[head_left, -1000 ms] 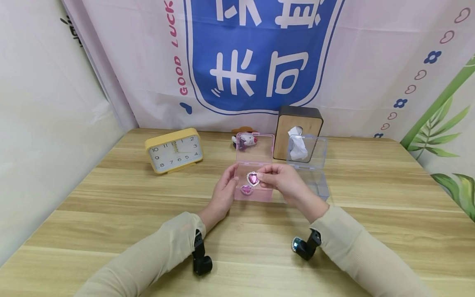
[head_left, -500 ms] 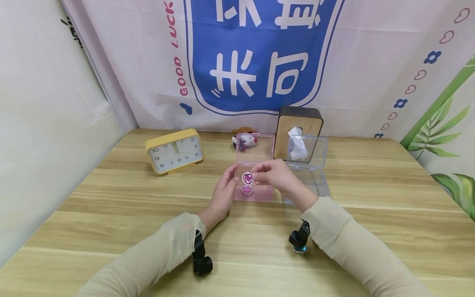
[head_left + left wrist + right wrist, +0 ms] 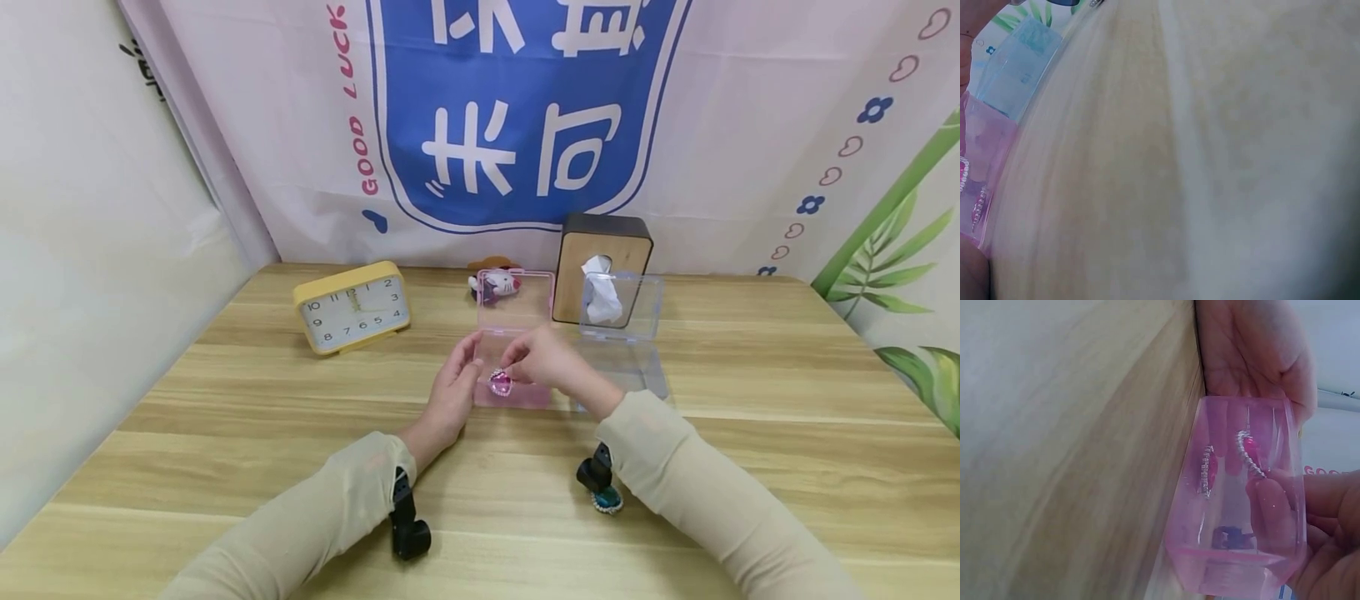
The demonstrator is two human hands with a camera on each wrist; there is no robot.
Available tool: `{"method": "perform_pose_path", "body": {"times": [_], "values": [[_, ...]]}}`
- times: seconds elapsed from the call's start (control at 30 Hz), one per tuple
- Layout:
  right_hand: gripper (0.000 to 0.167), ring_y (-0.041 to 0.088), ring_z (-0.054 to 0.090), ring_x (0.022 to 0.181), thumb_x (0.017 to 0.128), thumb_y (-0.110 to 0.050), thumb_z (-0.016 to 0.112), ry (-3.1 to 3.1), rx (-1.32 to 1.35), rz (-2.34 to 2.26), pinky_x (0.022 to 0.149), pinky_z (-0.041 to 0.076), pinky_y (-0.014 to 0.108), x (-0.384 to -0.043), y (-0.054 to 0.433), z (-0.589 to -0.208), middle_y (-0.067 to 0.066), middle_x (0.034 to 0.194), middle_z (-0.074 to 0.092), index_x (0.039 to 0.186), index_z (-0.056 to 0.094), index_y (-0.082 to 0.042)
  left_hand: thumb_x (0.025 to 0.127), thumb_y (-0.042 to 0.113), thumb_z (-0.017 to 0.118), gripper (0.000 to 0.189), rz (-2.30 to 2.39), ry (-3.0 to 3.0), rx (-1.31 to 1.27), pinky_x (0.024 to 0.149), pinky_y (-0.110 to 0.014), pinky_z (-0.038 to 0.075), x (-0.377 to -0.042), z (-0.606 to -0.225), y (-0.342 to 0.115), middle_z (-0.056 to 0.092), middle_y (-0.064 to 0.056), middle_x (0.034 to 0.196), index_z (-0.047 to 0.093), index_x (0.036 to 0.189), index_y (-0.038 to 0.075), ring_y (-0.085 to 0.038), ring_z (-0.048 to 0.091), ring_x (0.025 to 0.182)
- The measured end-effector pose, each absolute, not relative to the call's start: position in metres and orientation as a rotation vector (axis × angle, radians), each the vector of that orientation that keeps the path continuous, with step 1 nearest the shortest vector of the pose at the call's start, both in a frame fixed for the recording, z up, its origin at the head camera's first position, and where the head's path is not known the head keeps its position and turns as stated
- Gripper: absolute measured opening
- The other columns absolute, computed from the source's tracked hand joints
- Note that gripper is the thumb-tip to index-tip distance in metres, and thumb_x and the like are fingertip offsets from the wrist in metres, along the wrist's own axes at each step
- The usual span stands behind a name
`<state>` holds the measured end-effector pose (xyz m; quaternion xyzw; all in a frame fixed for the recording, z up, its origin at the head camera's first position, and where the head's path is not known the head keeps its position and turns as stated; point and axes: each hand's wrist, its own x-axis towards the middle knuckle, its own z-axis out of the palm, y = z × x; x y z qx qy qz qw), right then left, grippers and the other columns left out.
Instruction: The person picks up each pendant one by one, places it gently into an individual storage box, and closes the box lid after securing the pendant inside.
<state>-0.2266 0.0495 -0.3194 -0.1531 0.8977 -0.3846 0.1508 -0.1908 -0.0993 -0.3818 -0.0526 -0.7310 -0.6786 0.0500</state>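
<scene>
The pink box (image 3: 527, 397), frame centre, looks light and stiff; the left hand (image 3: 452, 392) curls round its left end. The right hand (image 3: 543, 360), fingertips together, pinches a probably hard, slippery heart gem (image 3: 1251, 453) inside, best held by its beaded rim.

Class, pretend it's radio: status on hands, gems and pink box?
Left hand holds pink box. Right hand pinches bead-rimmed pink gem inside it. Possible obstruction: second pink gem, lower in box. Lid open.
</scene>
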Motion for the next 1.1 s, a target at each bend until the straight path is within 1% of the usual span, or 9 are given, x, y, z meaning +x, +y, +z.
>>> {"method": "perform_pose_path", "body": {"times": [0.1, 0.27, 0.47, 0.53, 0.7, 0.77, 0.83, 0.93, 1.1], "values": [[0.008, 0.013, 0.057, 0.069, 0.076, 0.001, 0.068, 2.646, -0.507, -0.983, 0.059, 0.048, 0.02, -0.227, 0.049, -0.318, 0.004, 0.078, 0.07, 0.079, 0.071, -0.005, 0.095, 0.006, 0.038, 0.045, -2.074, -2.212, -0.17, 0.115, -0.04, 0.02, -0.191, -0.382, -0.099, 0.03, -0.01, 0.15, 0.036, 0.14, 0.005, -0.025, 0.024, 0.139], [0.005, 0.014, 0.059, 0.073, 0.076, 0.0, 0.069, 2.704, -0.585, -0.872, 0.068, 0.051, 0.024, -0.223, 0.047, -0.316, 0.005, 0.079, 0.07, 0.078, 0.071, -0.004, 0.094, 0.005, 0.039, 0.046, -2.083, -2.21, -0.157, 0.115, -0.04, 0.02, -0.192, -0.382, -0.097, 0.03, -0.01, 0.15, 0.037, 0.14, 0.006, -0.025, 0.024, 0.139], [0.005, 0.017, 0.06, 0.08, 0.078, -0.003, 0.068, 2.761, -0.589, -0.827, 0.077, 0.051, 0.03, -0.221, 0.047, -0.314, 0.006, 0.082, 0.07, 0.083, 0.071, -0.004, 0.094, 0.006, 0.039, 0.046, -2.081, -2.216, -0.146, 0.114, -0.04, 0.02, -0.193, -0.381, -0.097, 0.029, -0.011, 0.15, 0.037, 0.14, 0.006, -0.026, 0.024, 0.139], [0.007, 0.017, 0.06, 0.08, 0.08, -0.003, 0.067, 2.756, -0.576, -0.852, 0.076, 0.051, 0.029, -0.221, 0.048, -0.314, 0.006, 0.083, 0.07, 0.085, 0.071, -0.003, 0.094, 0.006, 0.039, 0.046, -2.078, -2.228, -0.134, 0.114, -0.04, 0.021, -0.193, -0.38, -0.097, 0.029, -0.009, 0.15, 0.037, 0.14, 0.008, -0.025, 0.024, 0.139], [0.014, 0.016, 0.059, 0.073, 0.082, -0.003, 0.062, 2.696, -0.517, -1.011, 0.063, 0.05, 0.023, -0.221, 0.053, -0.314, 0.008, 0.083, 0.069, 0.094, 0.07, 0.0, 0.095, 0.007, 0.039, 0.046, -2.072, -2.243, -0.123, 0.114, -0.04, 0.021, -0.193, -0.379, -0.097, 0.029, -0.008, 0.15, 0.037, 0.14, 0.009, -0.024, 0.024, 0.139], [0.015, 0.015, 0.06, 0.072, 0.084, -0.003, 0.061, 2.676, -0.485, -1.074, 0.061, 0.051, 0.022, -0.219, 0.055, -0.312, 0.008, 0.082, 0.068, 0.096, 0.069, 0.001, 0.094, 0.006, 0.038, 0.046, -2.078, -2.24, -0.123, 0.115, -0.04, 0.021, -0.193, -0.378, -0.097, 0.029, -0.009, 0.15, 0.037, 0.14, 0.008, -0.025, 0.023, 0.139], [0.016, 0.016, 0.063, 0.072, 0.086, -0.004, 0.06, 2.658, -0.456, -1.125, 0.062, 0.052, 0.022, -0.217, 0.057, -0.309, 0.009, 0.081, 0.068, 0.098, 0.068, 0.002, 0.094, 0.007, 0.038, 0.045, -2.08, -2.237, -0.107, 0.114, -0.04, 0.021, -0.193, -0.378, -0.096, 0.03, -0.01, 0.149, 0.037, 0.14, 0.008, -0.025, 0.025, 0.138], [0.017, 0.017, 0.066, 0.076, 0.087, -0.005, 0.059, 2.632, -0.423, -1.195, 0.067, 0.055, 0.026, -0.214, 0.06, -0.303, 0.011, 0.086, 0.068, 0.101, 0.067, 0.002, 0.094, 0.009, 0.04, 0.044, -2.067, -2.226, -0.075, 0.113, -0.044, 0.024, -0.192, -0.377, -0.096, 0.035, -0.013, 0.146, 0.04, 0.138, 0.008, -0.028, 0.029, 0.136], [0.017, 0.017, 0.065, 0.078, 0.087, -0.008, 0.061, 2.629, -0.417, -1.262, 0.07, 0.056, 0.027, -0.208, 0.069, -0.294, 0.01, 0.09, 0.068, 0.1, 0.068, 0.0, 0.094, 0.012, 0.043, 0.043, -2.041, -2.206, -0.029, 0.112, -0.045, 0.025, -0.19, -0.374, -0.096, 0.038, -0.013, 0.144, 0.042, 0.137, 0.01, -0.029, 0.032, 0.134]]}}
